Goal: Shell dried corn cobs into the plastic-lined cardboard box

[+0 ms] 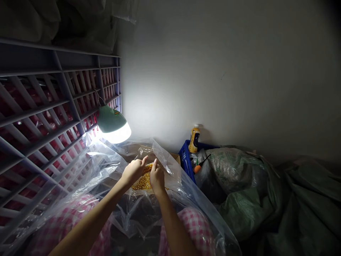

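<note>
Between my two hands is an ear of corn (148,168), held over a plastic-lined cardboard box (176,159). My left hand (134,171) is closed around its left end with the thumb raised. On the right end, my right hand (157,177) is closed too, thumb pointing up along the ear. Loose yellow corn kernels (143,183) lie in a heap below my hands. The clear plastic sheet (106,161) spreads from the box over my knees. Part of the ear is hidden by my fingers.
A lit green lamp (112,122) hangs from the slatted plastic crate (64,76) at left. A blue basket (185,156) at right bears a yellow bottle (194,138) and an orange-handled tool (197,169). Stuffed sacks (239,170) lie further right, against the wall (226,71).
</note>
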A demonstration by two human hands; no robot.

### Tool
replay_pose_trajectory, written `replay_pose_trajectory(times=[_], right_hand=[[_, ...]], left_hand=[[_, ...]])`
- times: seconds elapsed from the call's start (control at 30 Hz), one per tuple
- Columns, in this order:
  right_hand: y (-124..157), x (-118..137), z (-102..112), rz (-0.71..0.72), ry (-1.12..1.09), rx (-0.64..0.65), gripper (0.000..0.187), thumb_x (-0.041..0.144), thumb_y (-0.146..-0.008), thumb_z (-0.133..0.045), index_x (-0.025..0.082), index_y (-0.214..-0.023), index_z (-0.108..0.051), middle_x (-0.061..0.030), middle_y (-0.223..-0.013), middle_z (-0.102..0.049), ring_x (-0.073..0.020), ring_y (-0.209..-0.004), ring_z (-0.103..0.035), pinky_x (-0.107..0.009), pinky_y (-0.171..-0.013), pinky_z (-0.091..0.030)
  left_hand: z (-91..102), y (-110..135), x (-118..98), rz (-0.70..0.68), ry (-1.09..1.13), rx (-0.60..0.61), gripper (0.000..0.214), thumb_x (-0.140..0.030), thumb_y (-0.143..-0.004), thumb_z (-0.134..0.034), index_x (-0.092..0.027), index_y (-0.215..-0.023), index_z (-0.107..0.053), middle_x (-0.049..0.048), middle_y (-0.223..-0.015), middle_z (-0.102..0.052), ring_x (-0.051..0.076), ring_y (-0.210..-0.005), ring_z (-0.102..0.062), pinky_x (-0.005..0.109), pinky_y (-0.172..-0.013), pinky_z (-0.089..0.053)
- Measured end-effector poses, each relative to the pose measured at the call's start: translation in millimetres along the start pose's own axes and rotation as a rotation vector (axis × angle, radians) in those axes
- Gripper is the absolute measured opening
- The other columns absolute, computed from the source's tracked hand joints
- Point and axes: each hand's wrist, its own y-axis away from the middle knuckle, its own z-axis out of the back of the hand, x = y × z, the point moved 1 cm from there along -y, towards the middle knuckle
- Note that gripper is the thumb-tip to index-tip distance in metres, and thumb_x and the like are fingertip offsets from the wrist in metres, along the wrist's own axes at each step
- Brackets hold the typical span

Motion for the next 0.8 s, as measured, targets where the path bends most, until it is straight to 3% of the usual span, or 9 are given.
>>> replay_pose_trajectory(times=[0.13,0.27,0.33,0.47,0.63,0.8], right_hand=[[2.9,1.0,0.5,0.000,0.036,-0.081,0.020,0.033,-0.084,-0.047,0.019,-0.090,-0.059,-0.0092,-0.074,-0.062,-0.0200,-0.087,-0.059,-0.026,-0.068,-0.045],[3.7,8.4,3.3,-0.019,0.052,-0.093,0.030,0.039,-0.086,-0.040,0.019,-0.073,-0.059,-0.0109,-0.076,-0.063,-0.0226,-0.088,-0.059,-0.029,-0.073,-0.043],[4.6,13.4,6.2,-0.012,0.033,-0.063,0.037,0.041,-0.087,-0.035,0.018,-0.071,-0.059,-0.0109,-0.080,-0.065,-0.0230,-0.088,-0.060,-0.030,-0.075,-0.042],[4.9,26.1,24.4,0.024,-0.044,-0.027,0.034,0.042,-0.087,-0.037,0.019,-0.087,-0.062,-0.0075,-0.095,-0.065,-0.0195,-0.095,-0.058,-0.027,-0.080,-0.040],[-19.6,47.2,91.8,0.016,-0.145,-0.128,0.032,0.042,-0.085,-0.039,0.019,-0.094,-0.059,-0.0038,-0.088,-0.066,-0.0151,-0.085,-0.061,-0.023,-0.068,-0.045],[-64.8,33.8,174.3,-0.133,-0.150,-0.376,0.032,0.038,-0.089,-0.032,0.017,-0.104,-0.052,-0.0023,-0.090,-0.062,-0.0099,-0.071,-0.061,-0.021,-0.059,-0.048]], left_hand=[[-2.4,-0.9,1.6,0.033,0.105,0.045,0.063,-0.057,-0.083,-0.011,-0.019,-0.053,-0.051,0.0033,-0.046,-0.044,0.018,-0.048,-0.048,0.028,-0.056,-0.036],[0.5,1.2,0.7,-0.071,0.248,0.043,0.044,-0.053,-0.080,-0.036,-0.017,-0.072,-0.059,-0.0004,-0.050,-0.043,0.015,-0.051,-0.045,0.026,-0.057,-0.036],[3.2,4.1,-3.0,-0.058,0.367,0.115,0.046,-0.056,-0.078,-0.037,-0.016,-0.071,-0.060,0.0002,-0.051,-0.046,0.015,-0.051,-0.046,0.025,-0.056,-0.037],[8.0,14.8,-18.9,0.145,0.747,0.351,0.058,-0.065,-0.075,-0.033,-0.014,-0.073,-0.061,0.0021,-0.056,-0.055,0.014,-0.049,-0.048,0.025,-0.049,-0.038],[9.0,26.1,-33.7,0.270,1.010,0.493,0.054,-0.063,-0.066,-0.052,-0.013,-0.084,-0.063,0.0002,-0.058,-0.056,0.011,-0.049,-0.050,0.021,-0.047,-0.040],[-9.1,23.3,-29.6,0.409,1.240,0.430,0.050,-0.059,-0.064,-0.059,-0.016,-0.090,-0.058,0.0005,-0.067,-0.060,0.012,-0.052,-0.055,0.022,-0.047,-0.044]])
